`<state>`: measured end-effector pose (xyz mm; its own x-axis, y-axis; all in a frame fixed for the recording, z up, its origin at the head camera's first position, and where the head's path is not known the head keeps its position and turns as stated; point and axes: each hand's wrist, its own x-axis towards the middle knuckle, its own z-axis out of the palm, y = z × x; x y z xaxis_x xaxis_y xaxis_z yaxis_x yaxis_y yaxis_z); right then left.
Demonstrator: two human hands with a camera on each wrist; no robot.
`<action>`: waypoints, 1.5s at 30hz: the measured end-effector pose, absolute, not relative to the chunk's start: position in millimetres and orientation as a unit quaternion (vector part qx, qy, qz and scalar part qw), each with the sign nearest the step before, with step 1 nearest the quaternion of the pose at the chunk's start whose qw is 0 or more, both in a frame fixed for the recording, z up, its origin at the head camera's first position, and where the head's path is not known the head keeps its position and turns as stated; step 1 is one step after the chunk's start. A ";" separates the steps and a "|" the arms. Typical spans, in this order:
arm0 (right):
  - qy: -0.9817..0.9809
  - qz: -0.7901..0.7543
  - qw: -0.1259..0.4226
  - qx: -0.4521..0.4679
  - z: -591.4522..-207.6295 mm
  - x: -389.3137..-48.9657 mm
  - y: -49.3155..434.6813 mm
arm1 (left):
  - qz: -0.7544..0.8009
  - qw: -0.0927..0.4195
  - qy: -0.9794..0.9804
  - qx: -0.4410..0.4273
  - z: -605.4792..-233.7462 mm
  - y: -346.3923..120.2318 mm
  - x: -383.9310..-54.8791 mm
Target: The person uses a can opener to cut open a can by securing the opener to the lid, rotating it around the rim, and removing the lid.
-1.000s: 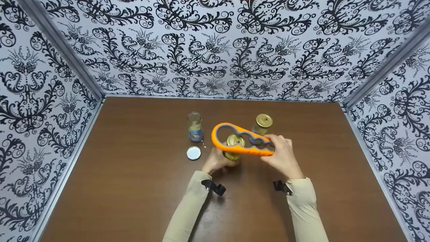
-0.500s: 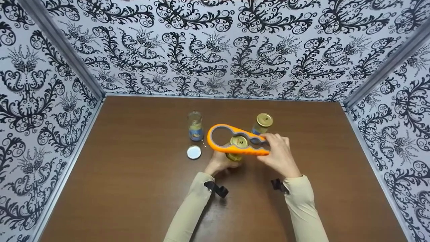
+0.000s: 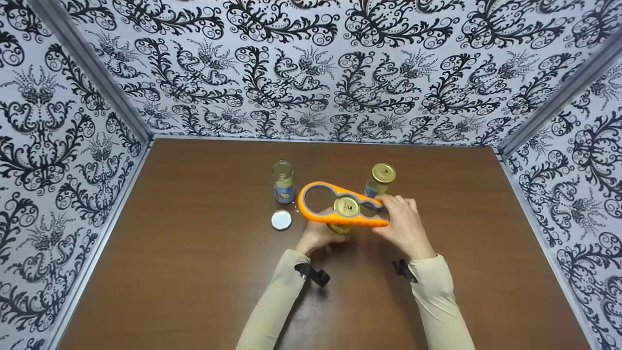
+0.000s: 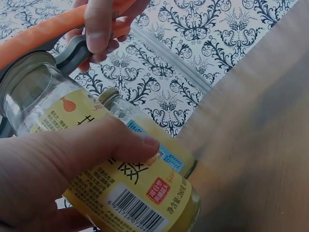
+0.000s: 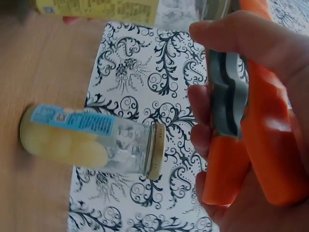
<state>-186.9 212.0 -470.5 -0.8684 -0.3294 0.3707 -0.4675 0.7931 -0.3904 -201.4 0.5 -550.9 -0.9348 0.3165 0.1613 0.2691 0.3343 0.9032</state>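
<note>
the orange opener (image 3: 344,220) has slid a bit left over the last second, so now the gold lid (image 3: 347,207) of the yellow-label jar (image 4: 145,193) sits framed in its middle gap, mid frame; looks lined up, can't tell if it's biting. left hand (image 3: 318,236) is wrapped round that jar, right hand (image 3: 404,226) grips the opener's right end. uncapped jar (image 3: 284,184) and white disc (image 3: 281,220) sit left, clear of things; capped jar (image 3: 383,174) right behind the right hand is the likeliest nuisance
</note>
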 end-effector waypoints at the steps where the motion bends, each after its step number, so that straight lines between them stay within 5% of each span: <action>1: -0.937 0.231 0.150 0.217 -470.2 -186.6 212.3 | 0.551 0.022 0.814 0.184 -550.8 0.3 -201.3; 9: -0.931 0.203 0.180 0.242 -469.9 -187.0 216.5 | 0.562 0.041 0.798 0.215 -551.0 0.0 -201.5; 27: -0.914 0.206 0.164 0.308 -468.0 -191.2 225.4 | 0.562 0.133 0.787 0.218 -555.5 -11.3 -198.7; 45: -0.908 0.216 0.166 0.320 -471.6 -192.7 228.9 | 0.585 0.171 0.737 0.294 -553.6 -22.8 -203.4</action>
